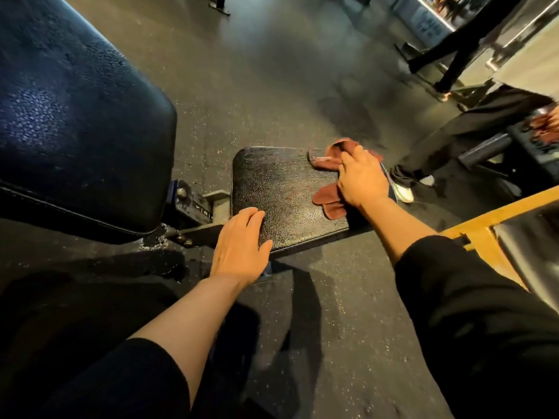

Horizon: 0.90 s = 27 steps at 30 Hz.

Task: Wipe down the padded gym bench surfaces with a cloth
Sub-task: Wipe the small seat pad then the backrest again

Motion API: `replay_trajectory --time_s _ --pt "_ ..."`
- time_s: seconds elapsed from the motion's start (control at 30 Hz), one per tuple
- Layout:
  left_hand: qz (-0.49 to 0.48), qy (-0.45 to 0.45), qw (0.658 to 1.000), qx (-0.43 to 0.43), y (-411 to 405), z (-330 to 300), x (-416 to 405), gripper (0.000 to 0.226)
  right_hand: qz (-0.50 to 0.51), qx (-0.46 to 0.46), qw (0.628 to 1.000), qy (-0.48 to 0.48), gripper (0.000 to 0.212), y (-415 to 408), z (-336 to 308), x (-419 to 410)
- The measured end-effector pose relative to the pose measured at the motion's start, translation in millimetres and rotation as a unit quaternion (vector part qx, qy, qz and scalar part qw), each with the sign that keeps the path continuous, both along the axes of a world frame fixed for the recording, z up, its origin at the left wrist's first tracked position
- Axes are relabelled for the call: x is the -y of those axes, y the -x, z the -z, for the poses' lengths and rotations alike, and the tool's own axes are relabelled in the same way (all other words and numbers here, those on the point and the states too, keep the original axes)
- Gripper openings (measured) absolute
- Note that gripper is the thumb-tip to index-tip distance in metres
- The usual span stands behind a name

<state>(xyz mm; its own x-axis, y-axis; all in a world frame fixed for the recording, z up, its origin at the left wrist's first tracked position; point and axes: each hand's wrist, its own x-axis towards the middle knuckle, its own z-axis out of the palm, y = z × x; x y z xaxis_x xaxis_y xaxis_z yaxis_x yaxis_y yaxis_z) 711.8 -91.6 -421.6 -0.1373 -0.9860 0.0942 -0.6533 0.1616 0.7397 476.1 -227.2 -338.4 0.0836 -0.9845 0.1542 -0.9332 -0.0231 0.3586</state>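
Note:
The black padded seat pad of a gym bench lies in the middle of the view. Its large dark back pad rises tilted at the left, with wet droplets on it. My right hand presses a reddish-brown cloth onto the seat pad's right end, fingers curled over the bunched cloth. My left hand rests flat on the seat's near left corner, fingers straight, holding nothing.
The bench's metal hinge and frame join the two pads. A yellow steel frame runs at the right. A person's legs in black trousers and white shoes stand close beyond the seat; another person walks further back. Dark rubber floor lies all around.

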Motion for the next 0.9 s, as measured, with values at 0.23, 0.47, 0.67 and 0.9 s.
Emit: replay_trajectory --time_s 0.23,0.47,0.67,0.9 --pt "-0.015 -0.027 0.999 0.008 -8.6 3.7 -4.2 0.053 0.012 0.014 0.999 0.036 0.042 -43.8 24.1 -75.5" --pt "-0.099 -0.044 0.994 -0.024 -25.7 -0.4 -17.2 0.037 -0.165 0.100 0.980 -0.045 0.039 -146.6 81.3 -128.1" --pt "-0.066 -0.053 0.996 -0.031 -42.4 2.4 -29.0 0.041 -0.276 0.106 0.954 -0.048 0.039 -106.9 39.3 -156.2" --pt "0.021 -0.010 0.999 -0.029 -19.1 -3.8 -29.1 0.049 0.107 0.100 0.981 0.129 0.051 -46.1 1.2 -124.1"
